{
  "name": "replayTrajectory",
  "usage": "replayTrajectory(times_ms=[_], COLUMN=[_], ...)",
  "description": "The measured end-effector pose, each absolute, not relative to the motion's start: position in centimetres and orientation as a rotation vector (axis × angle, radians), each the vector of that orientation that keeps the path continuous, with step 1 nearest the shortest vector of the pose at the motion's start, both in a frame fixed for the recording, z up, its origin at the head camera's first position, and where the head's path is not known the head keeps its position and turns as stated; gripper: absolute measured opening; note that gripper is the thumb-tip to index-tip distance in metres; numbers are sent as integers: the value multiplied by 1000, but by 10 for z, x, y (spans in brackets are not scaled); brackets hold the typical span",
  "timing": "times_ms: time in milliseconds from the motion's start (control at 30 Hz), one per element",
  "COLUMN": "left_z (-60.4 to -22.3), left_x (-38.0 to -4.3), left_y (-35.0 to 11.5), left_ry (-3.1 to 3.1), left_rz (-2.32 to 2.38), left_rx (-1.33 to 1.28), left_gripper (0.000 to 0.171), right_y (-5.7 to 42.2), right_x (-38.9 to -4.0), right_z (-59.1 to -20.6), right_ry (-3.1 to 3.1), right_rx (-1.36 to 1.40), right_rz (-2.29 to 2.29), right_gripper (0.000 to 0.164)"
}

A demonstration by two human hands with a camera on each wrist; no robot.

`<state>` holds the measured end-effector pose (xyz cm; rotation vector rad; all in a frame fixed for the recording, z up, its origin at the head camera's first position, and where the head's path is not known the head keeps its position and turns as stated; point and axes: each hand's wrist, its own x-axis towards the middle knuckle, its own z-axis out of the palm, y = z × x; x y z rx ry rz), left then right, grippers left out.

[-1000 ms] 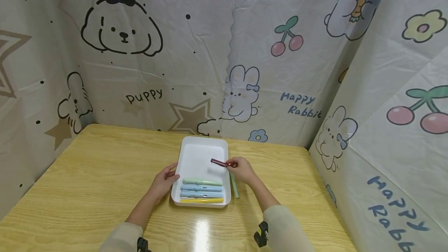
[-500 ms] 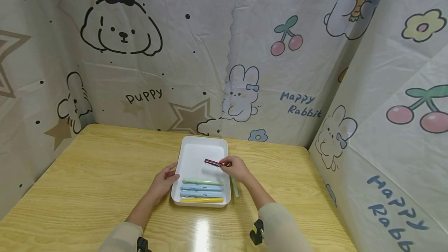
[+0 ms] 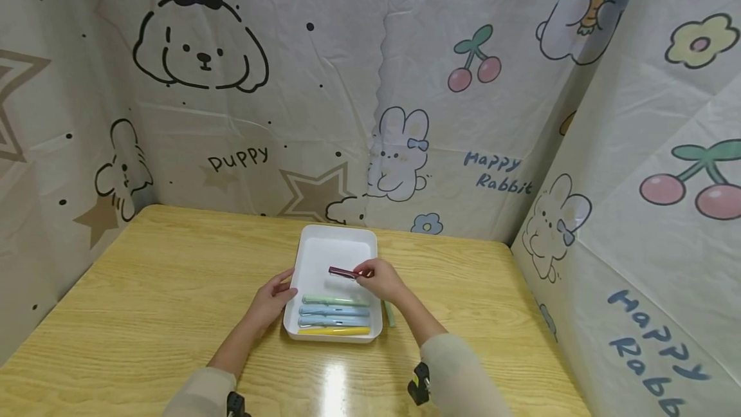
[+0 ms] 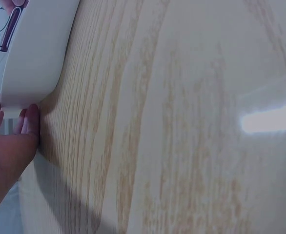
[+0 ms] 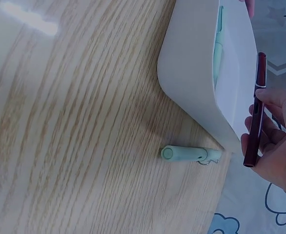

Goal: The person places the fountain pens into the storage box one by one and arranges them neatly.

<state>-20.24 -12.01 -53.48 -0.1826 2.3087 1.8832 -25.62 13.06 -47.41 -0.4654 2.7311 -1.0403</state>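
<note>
My right hand [image 3: 379, 277] pinches a dark red pen [image 3: 341, 272] between thumb and fingers, above the white tray [image 3: 336, 250]. The pen's clip cap points left over the tray's inside. My left hand [image 3: 271, 301] holds the tray's left side, thumb at the rim and fingers against the outer wall. At the tray's near end lie a light green pen [image 3: 330, 300], two light blue pens, and a yellow pen [image 3: 336, 331], side by side. Another light green pen [image 5: 182, 153] lies on the table, just right of the tray, partly hidden in the head view by my right hand.
The wooden table [image 3: 191, 288] stretches out on both sides of the tray. Behind it and along its sides hangs a printed cloth [image 3: 312, 82] with cartoon puppies and rabbits. A bright light reflection shows on the near tabletop.
My right hand has moved left with the dark red pen, from the tray's right rim to further over its inside. The left hand and the tray have stayed put.
</note>
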Motion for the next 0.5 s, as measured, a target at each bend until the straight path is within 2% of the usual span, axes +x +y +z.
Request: replayTrajectory(times_ms=[500], left_z=[-536], left_x=[-204], left_y=[-119], left_ry=[2310], left_rz=[1877], left_rx=[-201], left_gripper=[50], right_y=[116], right_x=[-253], right_z=[-477], right_ry=[2710], right_rx=[-526], right_rz=[-1013], right_gripper=[15])
